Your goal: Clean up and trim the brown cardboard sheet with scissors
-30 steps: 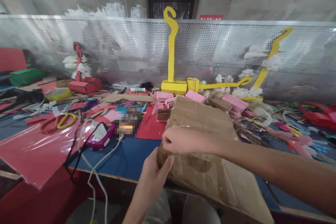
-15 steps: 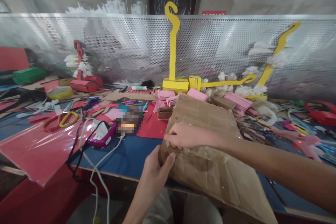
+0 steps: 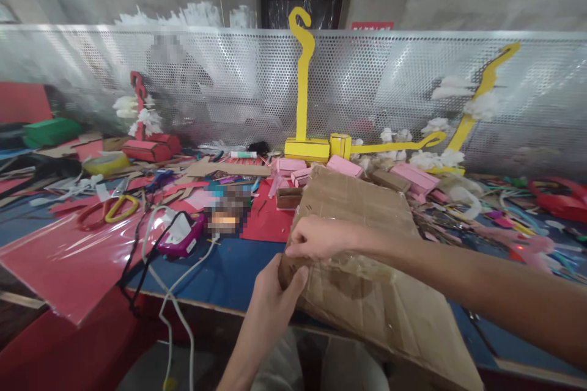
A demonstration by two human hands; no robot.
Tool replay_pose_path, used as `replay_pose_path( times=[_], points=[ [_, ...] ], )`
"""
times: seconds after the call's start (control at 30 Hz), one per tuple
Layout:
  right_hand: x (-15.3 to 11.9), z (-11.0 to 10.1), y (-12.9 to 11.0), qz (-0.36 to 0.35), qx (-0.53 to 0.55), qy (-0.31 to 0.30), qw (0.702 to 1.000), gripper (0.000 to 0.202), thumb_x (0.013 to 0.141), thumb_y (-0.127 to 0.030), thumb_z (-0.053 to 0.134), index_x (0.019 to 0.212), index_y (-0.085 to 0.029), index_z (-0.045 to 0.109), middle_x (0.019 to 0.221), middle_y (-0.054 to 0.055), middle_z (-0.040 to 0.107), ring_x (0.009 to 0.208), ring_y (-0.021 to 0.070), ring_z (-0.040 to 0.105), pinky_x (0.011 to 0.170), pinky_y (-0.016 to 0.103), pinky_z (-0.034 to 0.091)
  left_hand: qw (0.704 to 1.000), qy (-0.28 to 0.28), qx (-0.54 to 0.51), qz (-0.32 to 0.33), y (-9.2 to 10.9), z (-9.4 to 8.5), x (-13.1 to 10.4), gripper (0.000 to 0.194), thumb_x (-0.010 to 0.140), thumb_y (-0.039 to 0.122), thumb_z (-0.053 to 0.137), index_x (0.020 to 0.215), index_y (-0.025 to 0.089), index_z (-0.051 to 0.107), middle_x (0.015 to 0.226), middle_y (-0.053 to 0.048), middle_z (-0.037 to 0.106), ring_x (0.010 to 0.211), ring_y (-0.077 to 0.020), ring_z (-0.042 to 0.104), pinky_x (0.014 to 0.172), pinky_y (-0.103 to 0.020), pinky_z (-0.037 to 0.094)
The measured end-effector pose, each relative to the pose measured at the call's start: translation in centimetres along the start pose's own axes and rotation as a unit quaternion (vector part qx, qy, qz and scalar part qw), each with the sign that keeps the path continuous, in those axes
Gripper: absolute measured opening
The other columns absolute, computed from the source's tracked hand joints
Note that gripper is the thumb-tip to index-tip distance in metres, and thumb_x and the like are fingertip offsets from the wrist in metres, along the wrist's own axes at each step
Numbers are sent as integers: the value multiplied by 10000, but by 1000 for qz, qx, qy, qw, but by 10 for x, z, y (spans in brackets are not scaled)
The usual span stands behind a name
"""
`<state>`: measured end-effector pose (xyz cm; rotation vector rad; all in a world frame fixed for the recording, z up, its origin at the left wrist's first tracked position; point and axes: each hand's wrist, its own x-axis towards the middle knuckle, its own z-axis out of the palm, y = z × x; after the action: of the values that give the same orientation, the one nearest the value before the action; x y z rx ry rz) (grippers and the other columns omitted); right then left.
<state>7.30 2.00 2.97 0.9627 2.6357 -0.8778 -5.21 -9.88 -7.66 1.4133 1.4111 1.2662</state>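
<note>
In the head view, the left hand (image 3: pixel 273 293) was closed over the left edge of a big piece of brown cardboard (image 3: pixel 360 195), its thumb lying on top. The right hand (image 3: pixel 316 237) rested on the same cardboard just beyond the left, its fingers curled inward; I could not tell whether they pinched anything. The cardboard was creased, patched with shiny tape, and lay across the front of the blue table (image 3: pixel 224 281), its near end jutting over the edge.

Behind it sat several pink boxes (image 3: pixel 343 166), and just left of it a red sheet (image 3: pixel 266 223). Farther left, near a purple tissue pack (image 3: pixel 186 245), a pair of scissors (image 3: pixel 121 209) with one yellow and one red handle lay on glossy wrapped red material (image 3: pixel 59 269). At the back, a yellow hook-topped stand (image 3: pixel 302 98) rose upright before a perforated metal panel (image 3: pixel 229 85).
</note>
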Motion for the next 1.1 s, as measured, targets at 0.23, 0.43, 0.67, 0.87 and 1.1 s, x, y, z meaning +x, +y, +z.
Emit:
replay_pose_path(
  times=[0.23, 0.43, 0.67, 0.87, 1.1],
  points=[
    [-6, 2, 6, -16, 89, -14, 996, 199, 843, -245, 527, 662, -179, 580, 581, -45, 580, 485, 85, 534, 465, 186, 395, 997, -23, -78, -3, -2, 0, -1, 373, 932, 500, 615, 1038, 145, 648, 907, -67, 712, 838, -214, 640, 742, -280, 502],
    [-17, 6, 17, -21, 177, 41, 983, 210, 805, -259, 574, 612, -186, 539, 480, -73, 494, 431, 76, 465, 415, 179, 339, 990, -35, -134, -28, -2, -1, -1, 404, 928, 524, 621, 1076, 148, 632, 991, -91, 731, 927, -245, 671, 798, -304, 530],
    [-29, -2, 35, -22, 225, 26, 974, 265, 834, -296, 558, 596, -187, 522, 482, -69, 510, 355, 54, 407, 359, 176, 277, 992, -24, -113, -41, -6, -1, 3, 385, 922, 535, 622, 988, 155, 626, 908, -73, 712, 856, -231, 665, 731, -284, 511],
    [-53, -24, 65, -6, 238, 60, 969, 310, 860, -344, 580, 599, -182, 538, 499, -56, 529, 342, 50, 382, 354, 191, 231, 997, 11, -73, -35, -6, -7, -1, 354, 927, 518, 624, 950, 165, 639, 856, -38, 659, 802, -190, 597, 694, -257, 489],
    [-105, -33, 131, 27, 187, 147, 971, 399, 814, -480, 725, 625, -186, 533, 541, -53, 511, 477, 84, 435, 476, 222, 303, 996, 35, -76, -23, -4, -3, 0, 348, 949, 506, 605, 1066, 180, 640, 910, -34, 672, 905, -206, 628, 798, -276, 512]
  ],
)
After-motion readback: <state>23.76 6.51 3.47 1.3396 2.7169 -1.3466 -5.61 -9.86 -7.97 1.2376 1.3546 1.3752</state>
